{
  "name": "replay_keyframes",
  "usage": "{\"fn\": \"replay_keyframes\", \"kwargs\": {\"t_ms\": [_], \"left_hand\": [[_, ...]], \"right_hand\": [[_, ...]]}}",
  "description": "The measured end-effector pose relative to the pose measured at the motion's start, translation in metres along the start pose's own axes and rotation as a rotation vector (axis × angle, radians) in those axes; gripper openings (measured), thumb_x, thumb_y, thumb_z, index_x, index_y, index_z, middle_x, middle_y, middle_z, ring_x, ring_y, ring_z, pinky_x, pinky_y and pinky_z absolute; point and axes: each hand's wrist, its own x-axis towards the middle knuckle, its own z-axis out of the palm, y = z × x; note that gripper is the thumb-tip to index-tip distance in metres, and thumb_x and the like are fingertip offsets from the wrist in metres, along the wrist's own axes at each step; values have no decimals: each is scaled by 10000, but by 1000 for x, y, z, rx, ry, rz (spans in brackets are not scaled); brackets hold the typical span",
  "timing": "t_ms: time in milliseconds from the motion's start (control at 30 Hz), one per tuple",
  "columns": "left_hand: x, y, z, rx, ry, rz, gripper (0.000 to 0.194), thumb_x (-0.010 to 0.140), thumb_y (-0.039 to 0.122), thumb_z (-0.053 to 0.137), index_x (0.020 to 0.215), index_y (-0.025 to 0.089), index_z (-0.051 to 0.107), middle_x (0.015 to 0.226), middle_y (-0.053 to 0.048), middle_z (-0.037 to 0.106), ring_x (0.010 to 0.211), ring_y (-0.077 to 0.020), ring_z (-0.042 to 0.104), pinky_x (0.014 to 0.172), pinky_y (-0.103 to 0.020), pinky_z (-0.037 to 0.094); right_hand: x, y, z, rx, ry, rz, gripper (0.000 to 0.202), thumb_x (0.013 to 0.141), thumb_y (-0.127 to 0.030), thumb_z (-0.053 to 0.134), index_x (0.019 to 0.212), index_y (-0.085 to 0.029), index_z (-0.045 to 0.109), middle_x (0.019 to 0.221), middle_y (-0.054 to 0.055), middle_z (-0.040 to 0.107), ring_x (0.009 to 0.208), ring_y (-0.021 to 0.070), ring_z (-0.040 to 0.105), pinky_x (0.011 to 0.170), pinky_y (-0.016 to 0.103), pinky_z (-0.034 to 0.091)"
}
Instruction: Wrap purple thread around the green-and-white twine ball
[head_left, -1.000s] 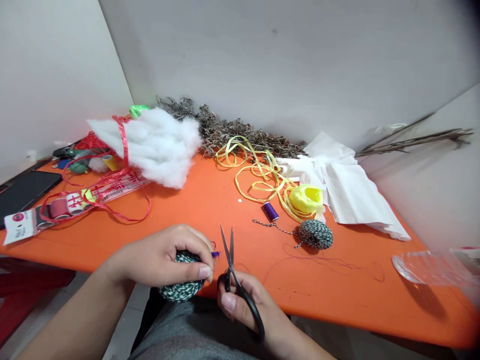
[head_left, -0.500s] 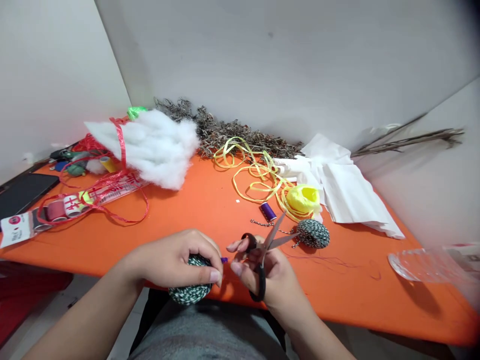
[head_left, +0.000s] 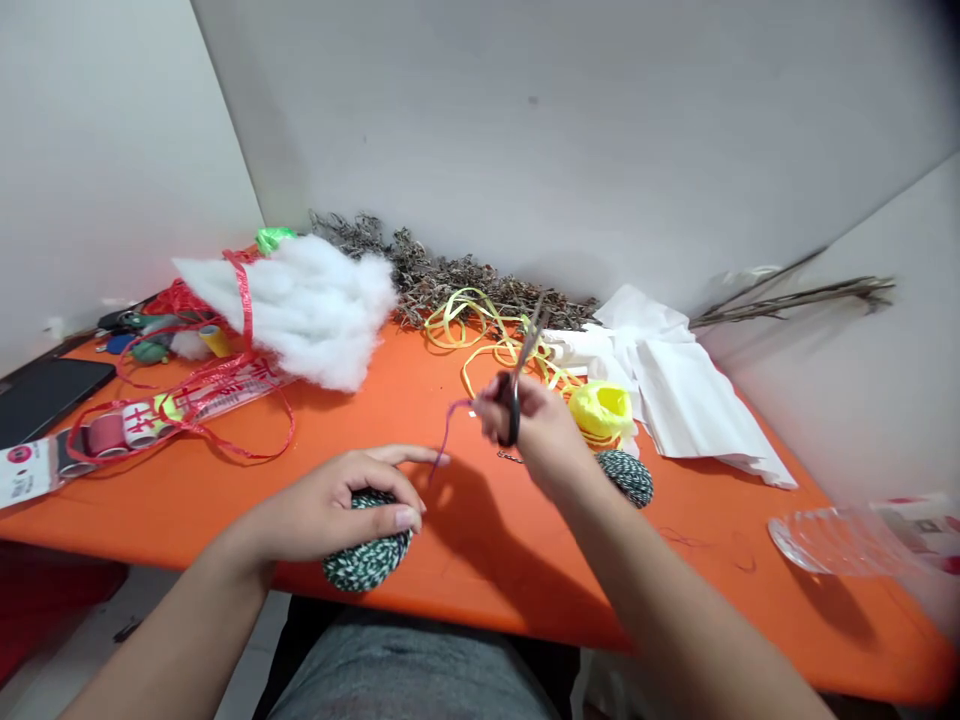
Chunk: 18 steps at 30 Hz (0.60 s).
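My left hand (head_left: 337, 505) is wrapped round a rounded coil of dark green and white yarn (head_left: 364, 562) near the table's front edge, its index finger stretched out. Raised off the table, my right hand (head_left: 551, 430) holds black-handled scissors (head_left: 514, 415), their blades pointing up and away. A purple thread (head_left: 445, 432) runs from the right fingertips down toward the left index finger; its lower end is hard to make out. Partly behind the right forearm lies a second green and white yarn coil (head_left: 628, 477).
Yellow ribbon (head_left: 480, 350) and a yellow bundle (head_left: 602, 408) lie mid-table. White stuffing (head_left: 315, 310), red ribbon (head_left: 244, 290) and packed thread spools (head_left: 109, 435) are left. Dried twigs (head_left: 480, 280) lie along the wall. White sheets (head_left: 697, 390) and a clear plastic container (head_left: 832, 540) are right.
My right hand has lifted up and away from the left with the scissors, drawing out purple thread. My left index finger has straightened. The purple spool is now hidden.
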Motion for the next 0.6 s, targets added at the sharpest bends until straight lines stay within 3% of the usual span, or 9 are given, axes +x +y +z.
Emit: {"fn": "replay_keyframes", "kwargs": {"t_ms": [100,200,267,400,500,600], "left_hand": [[-5,-11,-4,-41,90,-52,165,909,352,675,859,218,758,1046,-90,771,1437,-264,440,1063,-340,430],[-6,-16,-3,-55,106,-83,200,912,370,665,837,208,754,1053,-102,771,1427,-274,452,1041,-346,439],[-4,-17,-1,-66,90,-91,217,907,379,667,833,195,755,1113,-117,759,1381,-284,502,1018,-347,452],[2,-19,2,-108,63,-77,223,898,374,675,844,176,760,1198,-137,728,1294,-284,577,967,-331,478],[5,-22,3,-138,73,-70,225,892,375,685,849,170,768,1200,-141,723,1254,-281,600,950,-325,485],[5,-25,4,-176,106,-91,240,886,387,690,851,165,775,1222,-147,712,1180,-272,638,912,-320,500]], "right_hand": [[64,-11,-16,-204,31,-39,251,866,-425,631,874,-193,536,787,22,644,633,139,611,562,254,477],[98,-16,-25,-474,49,-83,254,809,-404,702,819,-177,588,791,44,650,710,180,604,577,266,405],[103,-16,-23,-659,9,-103,229,788,-378,730,804,-174,626,813,63,669,768,212,609,607,284,386],[96,-9,-5,-954,-206,-67,216,785,-346,777,846,-151,705,840,90,714,834,258,663,683,320,463],[94,1,10,-1104,-309,-17,282,914,-339,702,1114,-141,685,1110,110,700,980,260,678,823,404,560],[97,12,17,-1184,-334,-5,335,988,-326,620,1288,-179,597,1296,103,623,1072,243,661,894,458,577]]}}
